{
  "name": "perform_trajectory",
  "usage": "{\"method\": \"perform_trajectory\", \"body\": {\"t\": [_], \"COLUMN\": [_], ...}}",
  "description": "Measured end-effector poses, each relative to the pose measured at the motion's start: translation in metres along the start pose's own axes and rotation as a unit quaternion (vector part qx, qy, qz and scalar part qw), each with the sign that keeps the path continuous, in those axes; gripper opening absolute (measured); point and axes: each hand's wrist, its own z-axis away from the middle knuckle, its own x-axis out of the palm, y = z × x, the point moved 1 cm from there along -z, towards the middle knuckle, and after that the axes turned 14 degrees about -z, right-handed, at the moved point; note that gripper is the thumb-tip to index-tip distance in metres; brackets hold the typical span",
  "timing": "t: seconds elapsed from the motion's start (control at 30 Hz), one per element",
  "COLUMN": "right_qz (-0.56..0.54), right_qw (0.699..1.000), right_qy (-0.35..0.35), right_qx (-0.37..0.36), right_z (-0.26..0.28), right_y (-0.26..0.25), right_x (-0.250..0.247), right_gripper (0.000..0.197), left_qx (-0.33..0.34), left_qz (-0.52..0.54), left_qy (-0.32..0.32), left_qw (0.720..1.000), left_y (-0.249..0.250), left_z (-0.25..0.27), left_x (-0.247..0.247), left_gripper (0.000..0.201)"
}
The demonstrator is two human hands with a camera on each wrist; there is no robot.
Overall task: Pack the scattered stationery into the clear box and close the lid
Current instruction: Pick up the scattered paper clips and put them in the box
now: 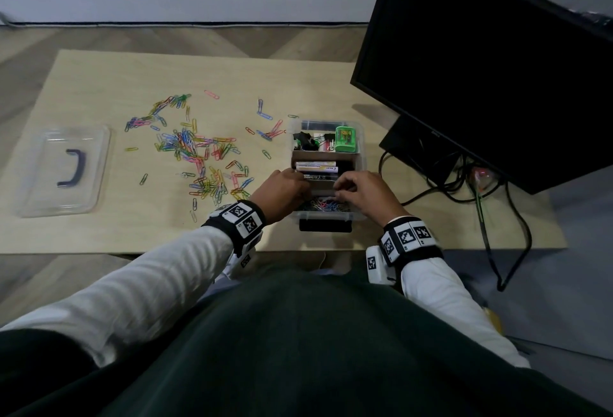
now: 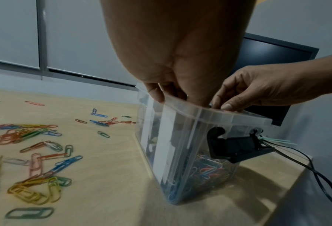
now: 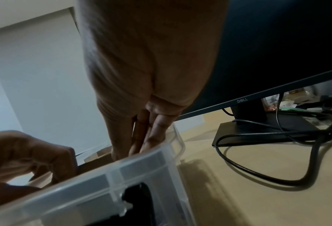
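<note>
The clear box [image 1: 362, 151] stands open near the table's front edge, right of centre, with its black latch [image 1: 325, 226] hanging down. Its near compartment holds a heap of coloured paper clips [image 1: 323, 206]. Both hands dip into that compartment. My left hand [image 1: 300, 189] reaches over the rim [image 2: 190, 107], thumb at the corner and fingers inside. My right hand [image 1: 341, 188] has its fingers bent down at the rim beside it. The rim hides both hands' fingertips. Many more paper clips [image 1: 195, 151] lie scattered on the table to the left. The clear lid [image 1: 66, 171] lies flat at the far left.
The far compartment holds black binder clips [image 1: 305, 141] and a green item [image 1: 345, 139]; small boxes [image 1: 316, 168] fill the middle one. A black monitor [image 1: 481, 52] on its stand looms at the right, with cables [image 1: 464, 184] trailing beside the box.
</note>
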Motion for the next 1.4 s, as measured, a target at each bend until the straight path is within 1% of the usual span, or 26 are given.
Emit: {"method": "perform_trajectory", "body": {"t": [0.13,0.33,0.4,0.47,0.53,0.6,0.67,0.73,0.77,0.87,0.93,0.97,1.03,1.1,1.17,1.23,1.33,1.4], "right_qz": [-0.008,-0.057,-0.066,-0.072,-0.067,-0.069,-0.075,-0.082,-0.082,-0.057,-0.032,-0.022,-0.004,0.025,0.074,0.133,0.226,0.274], "right_qw": [1.000,0.997,0.997,0.997,0.997,0.997,0.996,0.995,0.994,0.993,0.991,0.989,0.984,0.979,0.972,0.964,0.945,0.931], "right_qy": [0.011,0.035,0.033,0.025,0.019,0.013,0.011,0.001,-0.007,-0.044,-0.081,-0.102,-0.144,-0.177,-0.200,-0.219,-0.235,-0.239], "right_qx": [-0.007,-0.025,-0.028,-0.028,-0.032,-0.039,-0.049,-0.061,-0.067,-0.093,-0.104,-0.104,-0.104,-0.103,-0.096,-0.075,-0.030,-0.006], "right_z": [0.001,-0.001,-0.005,-0.010,-0.016,-0.022,-0.029,-0.038,-0.043,-0.058,-0.066,-0.070,-0.076,-0.082,-0.089,-0.097,-0.108,-0.115], "right_y": [-0.003,-0.017,-0.024,-0.031,-0.039,-0.047,-0.056,-0.066,-0.072,-0.092,-0.105,-0.111,-0.123,-0.130,-0.131,-0.128,-0.118,-0.110], "right_x": [-0.001,0.006,0.010,0.013,0.017,0.021,0.027,0.037,0.043,0.063,0.079,0.088,0.107,0.127,0.146,0.166,0.191,0.204], "right_gripper": [0.009,0.007,0.007,0.007,0.008,0.009,0.011,0.011,0.011,0.015,0.022,0.026,0.031,0.035,0.044,0.064,0.105,0.122], "left_qx": [0.002,0.012,0.021,0.013,-0.018,-0.069,-0.121,-0.166,-0.193,-0.284,-0.329,-0.345,-0.372,-0.393,-0.404,-0.403,-0.386,-0.375], "left_qz": [0.000,0.012,0.054,0.129,0.175,0.193,0.202,0.197,0.192,0.159,0.133,0.127,0.131,0.134,0.131,0.130,0.135,0.138], "left_qy": [-0.005,0.006,0.022,0.043,0.080,0.115,0.112,0.075,0.047,-0.047,-0.112,-0.140,-0.180,-0.197,-0.191,-0.168,-0.143,-0.146], "left_qw": [1.000,1.000,0.998,0.991,0.981,0.972,0.965,0.963,0.961,0.944,0.928,0.919,0.901,0.888,0.885,0.890,0.901,0.905], "left_y": [-0.001,-0.003,-0.005,-0.009,-0.018,-0.033,-0.053,-0.077,-0.088,-0.118,-0.132,-0.137,-0.146,-0.153,-0.159,-0.166,-0.178,-0.186], "left_z": [0.000,0.002,0.005,0.011,0.019,0.028,0.037,0.048,0.054,0.076,0.092,0.100,0.116,0.128,0.136,0.139,0.137,0.135], "left_x": [0.001,0.004,0.001,-0.003,-0.008,-0.010,-0.007,0.003,0.009,0.031,0.046,0.054,0.067,0.074,0.079,0.081,0.086,0.087], "left_gripper": [0.013,0.012,0.012,0.013,0.016,0.021,0.024,0.028,0.034,0.067,0.085,0.090,0.087,0.078,0.076,0.079,0.096,0.111]}}
